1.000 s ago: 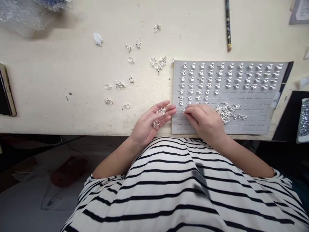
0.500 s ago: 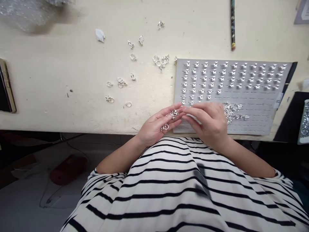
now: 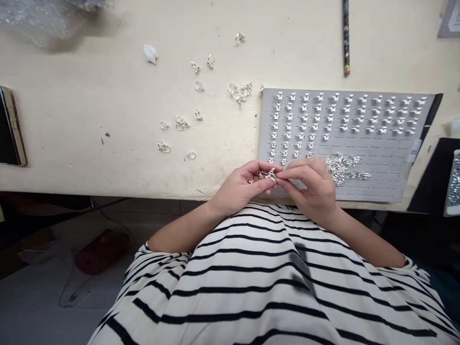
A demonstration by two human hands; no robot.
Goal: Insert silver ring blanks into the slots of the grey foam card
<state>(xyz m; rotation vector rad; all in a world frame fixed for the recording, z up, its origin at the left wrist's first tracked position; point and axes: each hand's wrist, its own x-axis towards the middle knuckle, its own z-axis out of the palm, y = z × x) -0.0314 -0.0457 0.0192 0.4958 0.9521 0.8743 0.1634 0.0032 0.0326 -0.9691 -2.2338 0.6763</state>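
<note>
i've got a small silver ring charm (image 3: 268,175) held at the fingertips of the left hand (image 3: 237,189) and right hand (image 3: 309,189), both curled in close over the lower left part of the grey card (image 3: 373,177). the fingers (image 3: 287,173) hide most of it, so i can't tell how many pieces are there. star-shaped silver findings (image 3: 323,110) fill the card's upper rows, a tangled silver heap (image 3: 339,167) sits just beside the right hand, and loose rings (image 3: 181,123) lie on the bench (image 3: 72,110) left of the card.

I watch from the head-worn camera, facing forward and down, close above the left hand (image 3: 237,188), the right hand (image 3: 309,189) and the workbench (image 3: 72,120).
</note>
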